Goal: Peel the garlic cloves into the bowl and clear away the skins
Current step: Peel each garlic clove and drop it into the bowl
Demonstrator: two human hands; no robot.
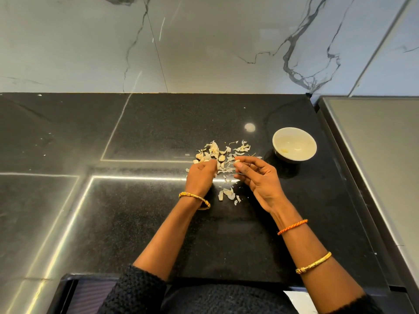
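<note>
A heap of garlic cloves and papery skins [217,152] lies on the black counter [158,128]. My right hand [258,180] pinches a garlic clove [238,163] between thumb and fingertips, just right of the heap. My left hand [200,177] hovers over the heap's near left edge with its fingers curled downward; what they hold is hidden. A white bowl [294,143] stands to the right of the heap with a peeled clove [284,151] inside. More skin scraps [229,194] lie between my wrists.
A marble wall [204,41] rises behind the counter. A grey steel surface [381,155] runs along the right side, past the counter's edge. The counter's near edge sits just in front of my body.
</note>
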